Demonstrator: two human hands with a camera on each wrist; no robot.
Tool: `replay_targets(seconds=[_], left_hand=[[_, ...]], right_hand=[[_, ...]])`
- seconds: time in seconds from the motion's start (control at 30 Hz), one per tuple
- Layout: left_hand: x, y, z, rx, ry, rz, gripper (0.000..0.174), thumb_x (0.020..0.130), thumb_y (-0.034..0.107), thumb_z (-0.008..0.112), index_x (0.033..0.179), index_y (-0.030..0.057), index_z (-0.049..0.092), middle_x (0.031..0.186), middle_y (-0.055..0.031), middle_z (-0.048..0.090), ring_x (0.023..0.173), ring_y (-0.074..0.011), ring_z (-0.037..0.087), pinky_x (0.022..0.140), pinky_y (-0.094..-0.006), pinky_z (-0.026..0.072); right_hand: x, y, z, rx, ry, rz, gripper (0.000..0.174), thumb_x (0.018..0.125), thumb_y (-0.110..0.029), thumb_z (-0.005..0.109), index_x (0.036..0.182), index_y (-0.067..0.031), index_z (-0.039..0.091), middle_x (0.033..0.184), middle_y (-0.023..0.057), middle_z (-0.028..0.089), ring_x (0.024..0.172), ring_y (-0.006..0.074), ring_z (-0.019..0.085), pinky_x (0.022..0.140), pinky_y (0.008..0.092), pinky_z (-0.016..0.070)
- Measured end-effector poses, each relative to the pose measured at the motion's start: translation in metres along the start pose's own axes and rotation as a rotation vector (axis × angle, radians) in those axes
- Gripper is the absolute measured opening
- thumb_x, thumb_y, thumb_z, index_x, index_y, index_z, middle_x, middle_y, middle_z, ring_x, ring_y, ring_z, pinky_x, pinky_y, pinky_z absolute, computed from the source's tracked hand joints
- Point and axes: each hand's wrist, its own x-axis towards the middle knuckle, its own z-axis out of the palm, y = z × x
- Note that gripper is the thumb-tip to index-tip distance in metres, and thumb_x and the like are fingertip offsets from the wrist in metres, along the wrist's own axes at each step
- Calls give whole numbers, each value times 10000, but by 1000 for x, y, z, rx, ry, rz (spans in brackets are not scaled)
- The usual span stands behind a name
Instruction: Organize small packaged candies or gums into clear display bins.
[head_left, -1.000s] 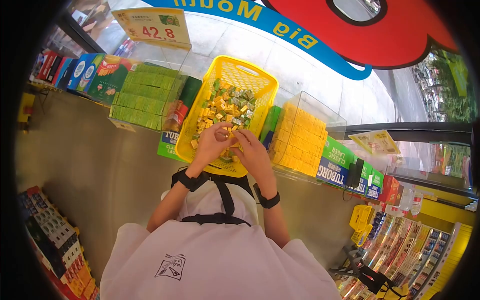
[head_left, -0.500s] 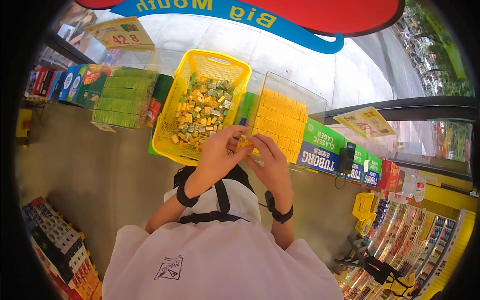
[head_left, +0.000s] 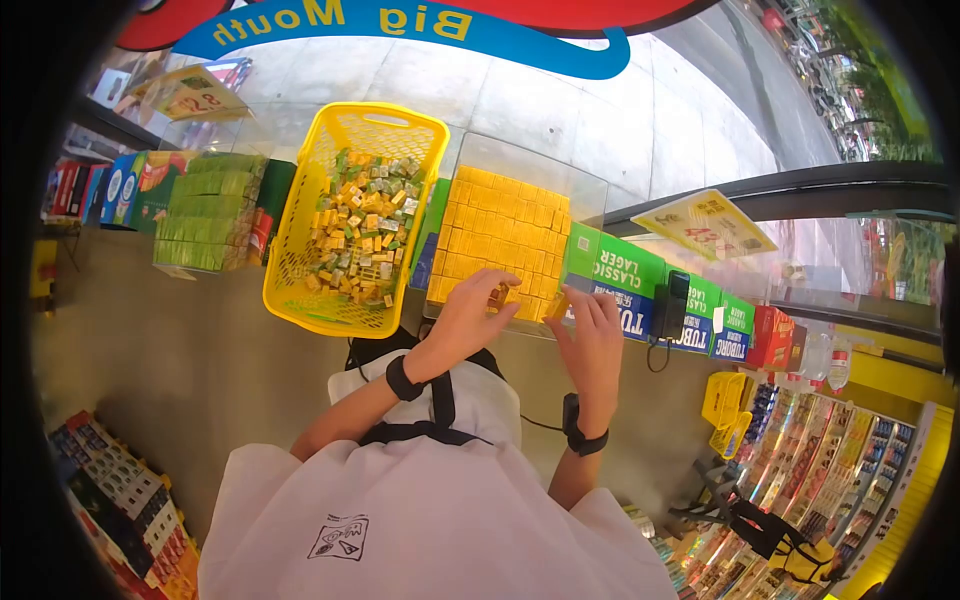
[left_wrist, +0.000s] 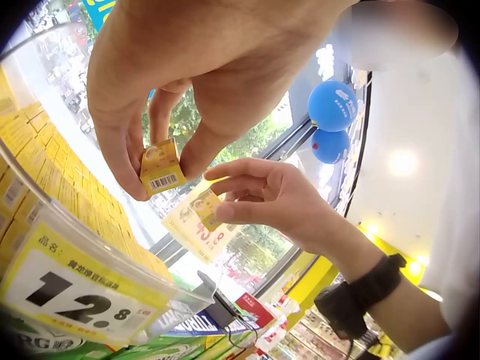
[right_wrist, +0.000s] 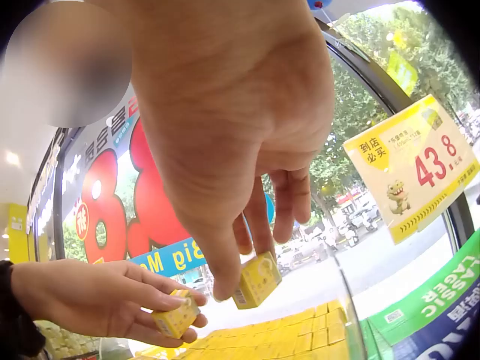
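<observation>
My left hand [head_left: 462, 325] pinches a small yellow box [left_wrist: 163, 166] between thumb and fingers; a barcode shows on its side in the left wrist view. A second small yellow box [right_wrist: 257, 280] is held between the thumb and fingers of my right hand [head_left: 590, 345]. Both hands are at the near edge of a clear bin, where matching yellow boxes [head_left: 505, 225] stand in packed rows. To the left, a yellow plastic basket [head_left: 285, 282] holds many loose small boxes [head_left: 365, 220], yellow, green and silvery.
Green and blue Tuborg beer cartons [head_left: 635, 275] line the window side, with a price card [head_left: 705, 230] above. A stack of green boxes [head_left: 205, 215] lies left of the basket. A black device [head_left: 672, 305] with a cable hangs on the cartons.
Both hands have moved right from over the basket to the yellow stack and come apart, each now with a small box. The view has turned right too.
</observation>
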Motion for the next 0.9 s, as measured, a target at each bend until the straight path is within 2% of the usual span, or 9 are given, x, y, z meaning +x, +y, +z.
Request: replay_targets(seconds=[0.07, 0.1, 0.27, 0.37, 0.43, 0.5, 0.53, 0.63, 0.9], left_hand=[[0, -5, 2, 14, -24, -7, 351, 934, 60, 806, 1268, 19, 706, 1175, -141, 738, 1003, -253, 753, 875, -353, 650], [2, -6, 5, 14, -46, -19, 346, 936, 63, 804, 1265, 15, 706, 1175, -143, 736, 996, -256, 754, 880, -357, 650], [7, -13, 23, -17, -98, -38, 345, 936, 75, 807, 1258, 2, 706, 1175, -145, 735, 977, -259, 759, 887, -356, 649], [11, -16, 34, -33, -112, -42, 357, 944, 85, 807, 1270, -14, 703, 1178, -142, 746, 978, -247, 771, 892, -357, 652], [12, -16, 43, -149, -116, -140, 340, 933, 92, 810, 1239, -20, 713, 1101, -184, 758, 938, -279, 790, 835, -376, 654], [13, -17, 48, -160, -110, -130, 341, 936, 95, 811, 1240, -25, 716, 1084, -182, 766, 931, -274, 796, 828, -374, 655], [14, -18, 50, -171, -106, -120, 343, 938, 99, 812, 1242, -30, 720, 1066, -180, 774, 925, -270, 802, 820, -372, 655], [17, -19, 51, -179, -199, -204, 385, 977, 102, 787, 1320, -35, 682, 1171, -190, 771, 1016, -257, 805, 899, -363, 652], [15, -32, 59, -222, -175, -230, 329, 995, 78, 768, 1288, -41, 675, 1124, -168, 765, 994, -250, 806, 866, -350, 645]], right_hand=[[-1, 10, -4, -222, 31, -57, 558, 742, -102, 915, 1261, -62, 712, 1107, 67, 738, 1046, 279, 638, 926, 432, 514], [-2, 16, -3, -224, 31, -50, 558, 742, -102, 915, 1261, -62, 712, 1107, 67, 738, 1046, 279, 638, 926, 432, 514], [-7, 32, 9, -356, -83, -64, 600, 697, -198, 935, 1253, -108, 727, 1029, -39, 733, 1021, 210, 596, 912, 410, 396], [-7, 28, 13, -357, -136, -36, 592, 712, -203, 926, 1263, -117, 729, 1012, -51, 734, 1002, 205, 580, 884, 410, 388], [-8, 31, 19, -370, -128, -28, 586, 722, -212, 923, 1269, -123, 729, 1004, -53, 735, 1005, 199, 575, 890, 408, 379], [-9, 36, 27, -383, -115, -27, 581, 733, -220, 919, 1274, -130, 730, 997, -56, 736, 1008, 193, 570, 896, 407, 370], [-11, 40, 31, -381, -80, -32, 587, 739, -247, 925, 1285, -140, 737, 945, -33, 727, 1010, 203, 579, 910, 435, 362], [-13, 41, 35, -391, -49, -26, 587, 754, -283, 930, 1295, -156, 744, 886, -13, 718, 1018, 214, 588, 926, 472, 349], [-17, 45, 38, -458, -110, -50, 588, 774, -303, 920, 1309, -183, 708, 904, -37, 732, 1070, 220, 574, 932, 488, 335]])
